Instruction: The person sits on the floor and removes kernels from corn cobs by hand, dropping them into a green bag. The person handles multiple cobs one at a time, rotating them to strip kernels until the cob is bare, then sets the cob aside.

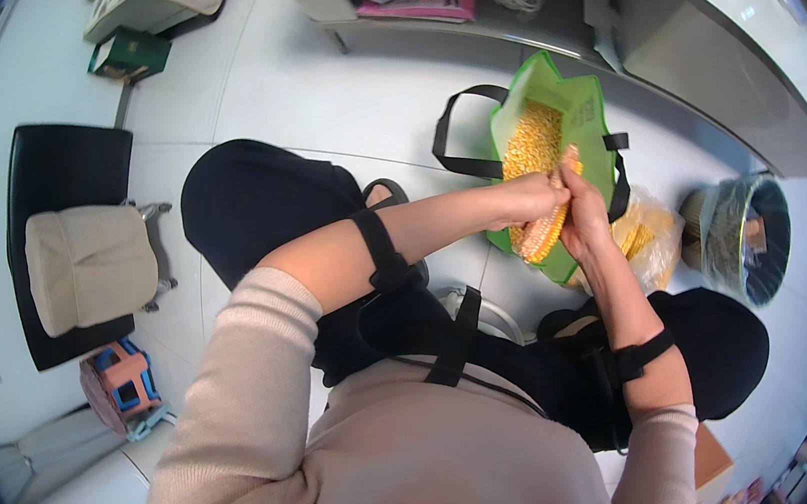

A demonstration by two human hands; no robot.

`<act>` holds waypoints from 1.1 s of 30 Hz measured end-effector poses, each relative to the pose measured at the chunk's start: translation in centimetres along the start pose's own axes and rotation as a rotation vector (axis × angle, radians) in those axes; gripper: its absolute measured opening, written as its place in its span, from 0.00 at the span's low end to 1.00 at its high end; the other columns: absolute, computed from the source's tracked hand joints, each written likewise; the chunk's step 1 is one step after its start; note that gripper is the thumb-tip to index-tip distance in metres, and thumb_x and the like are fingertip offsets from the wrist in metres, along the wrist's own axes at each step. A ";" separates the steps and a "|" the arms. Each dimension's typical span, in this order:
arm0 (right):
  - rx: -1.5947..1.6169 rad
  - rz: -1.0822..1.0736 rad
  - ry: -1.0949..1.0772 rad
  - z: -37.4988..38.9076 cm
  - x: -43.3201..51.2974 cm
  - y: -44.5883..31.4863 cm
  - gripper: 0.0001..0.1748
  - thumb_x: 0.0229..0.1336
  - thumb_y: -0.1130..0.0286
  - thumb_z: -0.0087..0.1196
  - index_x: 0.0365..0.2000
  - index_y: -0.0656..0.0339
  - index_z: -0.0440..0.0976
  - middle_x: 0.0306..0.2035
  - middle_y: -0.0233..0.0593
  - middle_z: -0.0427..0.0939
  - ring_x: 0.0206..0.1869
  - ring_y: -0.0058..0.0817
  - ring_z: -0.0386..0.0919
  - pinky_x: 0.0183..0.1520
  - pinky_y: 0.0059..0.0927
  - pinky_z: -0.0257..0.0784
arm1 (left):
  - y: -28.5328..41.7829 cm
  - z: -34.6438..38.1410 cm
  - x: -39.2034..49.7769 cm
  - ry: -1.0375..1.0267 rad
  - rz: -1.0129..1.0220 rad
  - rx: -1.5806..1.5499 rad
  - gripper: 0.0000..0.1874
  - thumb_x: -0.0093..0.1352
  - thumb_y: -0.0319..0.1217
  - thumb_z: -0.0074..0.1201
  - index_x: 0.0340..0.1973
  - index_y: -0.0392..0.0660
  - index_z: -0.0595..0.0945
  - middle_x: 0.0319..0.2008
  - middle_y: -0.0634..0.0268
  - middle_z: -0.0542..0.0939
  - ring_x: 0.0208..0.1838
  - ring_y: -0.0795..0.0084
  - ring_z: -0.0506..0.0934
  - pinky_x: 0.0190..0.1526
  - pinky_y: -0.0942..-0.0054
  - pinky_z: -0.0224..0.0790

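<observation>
Both hands are on a partly stripped corn cob [542,235], tilted over the mouth of a green bag [584,105] with black handles. Yellow kernels still line one side of the cob, while pale bare rows show on the other. My left hand [537,198] presses on the cob's upper side, its fingers partly hidden. Around the cob's right side, my right hand [585,207] is closed, with the thumb near the top end. Loose corn kernels [534,134] lie in the bag. Just right of the bag is a clear plastic bag [655,240] holding yellow corn.
A lined waste bin [742,240] stands at the right. Above the green bag runs a low shelf [497,32] holding several items. At the left are a wheeled chair [92,267], a folding stool [121,385] and a green box [130,55] on the tiled floor.
</observation>
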State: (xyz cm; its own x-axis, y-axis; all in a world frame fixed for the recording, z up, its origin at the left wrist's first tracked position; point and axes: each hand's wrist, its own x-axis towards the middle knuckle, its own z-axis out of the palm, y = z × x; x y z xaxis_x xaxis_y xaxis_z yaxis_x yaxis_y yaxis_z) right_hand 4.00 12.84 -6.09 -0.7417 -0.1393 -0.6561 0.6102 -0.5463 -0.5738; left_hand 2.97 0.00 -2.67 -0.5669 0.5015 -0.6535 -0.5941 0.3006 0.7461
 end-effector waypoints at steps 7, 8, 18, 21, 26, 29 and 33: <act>-0.144 0.096 -0.012 -0.5 0.6 -0.6 0.19 0.67 0.58 0.39 0.43 0.67 0.61 0.34 0.45 0.73 0.31 0.35 0.75 0.34 0.38 0.76 | 8.1 -7.2 -6.2 0.342 0.375 0.119 0.17 0.70 0.43 0.45 0.36 0.39 0.75 0.27 0.65 0.77 0.32 0.76 0.75 0.35 0.76 0.70; -0.161 0.108 -0.023 -0.4 0.6 -0.6 0.20 0.67 0.56 0.39 0.42 0.66 0.61 0.34 0.44 0.73 0.30 0.35 0.74 0.33 0.37 0.75 | 9.7 -8.8 -8.5 0.434 0.603 -0.123 0.19 0.69 0.43 0.47 0.24 0.40 0.76 0.19 0.63 0.75 0.22 0.76 0.72 0.24 0.74 0.67; -0.321 0.173 -0.139 0.1 -1.2 -2.3 0.19 0.64 0.56 0.44 0.44 0.62 0.62 0.35 0.40 0.72 0.33 0.31 0.71 0.38 0.33 0.70 | 9.8 -21.2 -35.9 0.792 1.187 -0.562 0.12 0.68 0.31 0.48 0.43 0.37 0.69 0.40 0.55 0.69 0.44 0.65 0.69 0.46 0.68 0.68; -0.355 0.173 -0.210 -0.1 -2.1 -3.0 0.17 0.63 0.57 0.45 0.42 0.61 0.63 0.35 0.39 0.72 0.34 0.30 0.70 0.39 0.33 0.70 | 3.0 -25.5 -38.4 0.937 1.115 -0.703 0.10 0.66 0.30 0.50 0.38 0.38 0.71 0.36 0.59 0.70 0.41 0.66 0.70 0.45 0.68 0.68; -0.435 0.181 -0.164 -0.3 -2.4 -3.5 0.17 0.63 0.58 0.45 0.42 0.61 0.64 0.35 0.39 0.72 0.34 0.30 0.71 0.39 0.33 0.70 | -13.0 -31.3 -33.9 1.474 0.737 -0.412 0.09 0.63 0.34 0.54 0.32 0.40 0.76 0.29 0.62 0.76 0.33 0.73 0.75 0.34 0.74 0.70; -0.528 0.186 -0.038 -0.2 -2.2 -3.5 0.16 0.63 0.59 0.45 0.44 0.61 0.66 0.37 0.39 0.73 0.37 0.31 0.73 0.41 0.35 0.71 | -25.0 -31.9 -28.6 1.556 0.296 -0.275 0.12 0.58 0.36 0.59 0.31 0.42 0.78 0.29 0.62 0.79 0.34 0.68 0.78 0.35 0.71 0.72; -0.503 0.209 -0.033 -0.1 -2.5 -2.7 0.19 0.60 0.63 0.47 0.48 0.63 0.67 0.45 0.40 0.74 0.48 0.34 0.74 0.52 0.38 0.69 | -38.7 -28.3 -21.4 1.673 -0.086 0.215 0.17 0.54 0.36 0.64 0.35 0.44 0.78 0.28 0.57 0.79 0.33 0.60 0.77 0.37 0.66 0.70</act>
State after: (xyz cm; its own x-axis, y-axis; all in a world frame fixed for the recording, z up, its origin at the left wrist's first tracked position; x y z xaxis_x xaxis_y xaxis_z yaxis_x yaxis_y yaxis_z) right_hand 4.19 14.75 -2.96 -0.5939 -0.2328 -0.7701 0.7974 -0.0431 -0.6019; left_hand 21.98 -45.32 -21.19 -0.5627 -0.8266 0.0065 -0.6503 0.4475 0.6139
